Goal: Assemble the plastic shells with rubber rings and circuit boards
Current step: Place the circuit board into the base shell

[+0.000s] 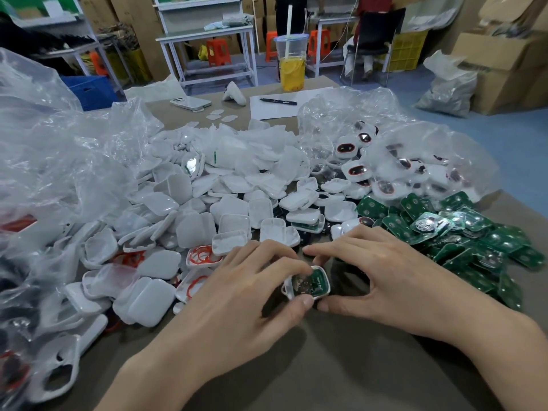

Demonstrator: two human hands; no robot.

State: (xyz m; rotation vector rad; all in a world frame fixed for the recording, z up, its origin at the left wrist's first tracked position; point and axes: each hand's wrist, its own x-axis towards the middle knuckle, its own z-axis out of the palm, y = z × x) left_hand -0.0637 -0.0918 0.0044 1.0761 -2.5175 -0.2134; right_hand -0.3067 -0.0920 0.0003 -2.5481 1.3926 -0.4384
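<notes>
both hands pinch one small white plastic shell [307, 283] with a green circuit board [311, 282] seated inside, just above the table, centre front. left hand [252, 289] and right hand [382, 274] clamp its edges. probably light, stiff, slippery; hold by the rim, not the board.

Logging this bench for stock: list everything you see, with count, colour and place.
plastic shells: large heap, white, centre and left of table
circuit boards: heap, green, right side
rubber rings: several, red, in open shells, near left
held shell: one, white, green board inside, near centre
dark-faced units: several, white and dark, in right bag
bags: at least two, clear, left and far right
drink cup: one, yellow drink, far edge
phone: one, pale, far side
pen: one, black, on white paper
left hand: one, grips held shell
right hand: one, grips held shell
</notes>
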